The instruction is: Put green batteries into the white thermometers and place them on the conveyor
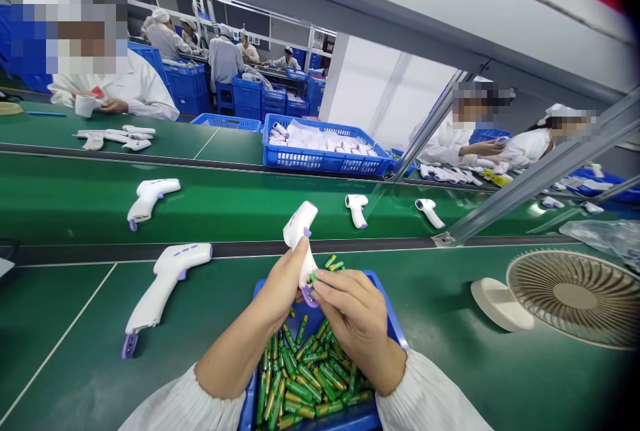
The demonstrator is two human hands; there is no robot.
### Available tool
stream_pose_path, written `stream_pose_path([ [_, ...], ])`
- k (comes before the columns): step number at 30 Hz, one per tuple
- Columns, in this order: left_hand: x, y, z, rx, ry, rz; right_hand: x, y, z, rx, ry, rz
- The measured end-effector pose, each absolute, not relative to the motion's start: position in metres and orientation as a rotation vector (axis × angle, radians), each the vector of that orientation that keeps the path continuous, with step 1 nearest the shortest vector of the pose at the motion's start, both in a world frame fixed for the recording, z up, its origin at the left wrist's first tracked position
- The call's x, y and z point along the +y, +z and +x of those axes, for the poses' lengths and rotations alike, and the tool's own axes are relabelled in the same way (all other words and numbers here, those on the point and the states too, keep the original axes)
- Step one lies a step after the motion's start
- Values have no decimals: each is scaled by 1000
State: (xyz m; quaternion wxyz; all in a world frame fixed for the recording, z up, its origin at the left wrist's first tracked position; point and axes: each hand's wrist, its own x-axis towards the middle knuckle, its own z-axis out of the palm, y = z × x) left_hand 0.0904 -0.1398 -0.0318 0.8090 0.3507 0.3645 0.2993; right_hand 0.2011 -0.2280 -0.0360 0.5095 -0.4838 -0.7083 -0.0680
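Observation:
My left hand (283,281) is closed round a white and purple infrared thermometer (299,228), its head pointing up and its purple battery cap hanging open at the handle's lower end. At that open end my right hand (353,304) pinches a green battery (313,277), mostly hidden by the fingers. Under both hands sits a blue bin (395,324) full of green and gold batteries (305,371). To the left, another thermometer (165,284) lies on the green table with its purple cap open.
Several thermometers, such as one at the left (150,198), lie on the green conveyor belt (240,198). A fan (575,294) stands at the right. Beyond the belt are a blue basket (325,161) of thermometers and co-workers in white. A metal post (425,124) slants down on the right.

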Motion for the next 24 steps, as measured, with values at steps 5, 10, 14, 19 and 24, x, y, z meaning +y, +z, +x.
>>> stream_pose_path([
  [5,-141,-32,89,749,592,792,-228,-35,202,-1776,-3,-1157],
  [10,-143,-31,91,719,506,825,-223,-42,200,-1611,55,-1149],
  [14,-150,-27,90,759,519,828,-221,-44,198,-1427,262,-1158],
  [19,-135,-26,86,895,555,1200,-221,-46,199,-1363,377,-1215],
  [24,-54,-32,110,1328,449,2027,-219,-49,202,-1290,312,-1419],
])
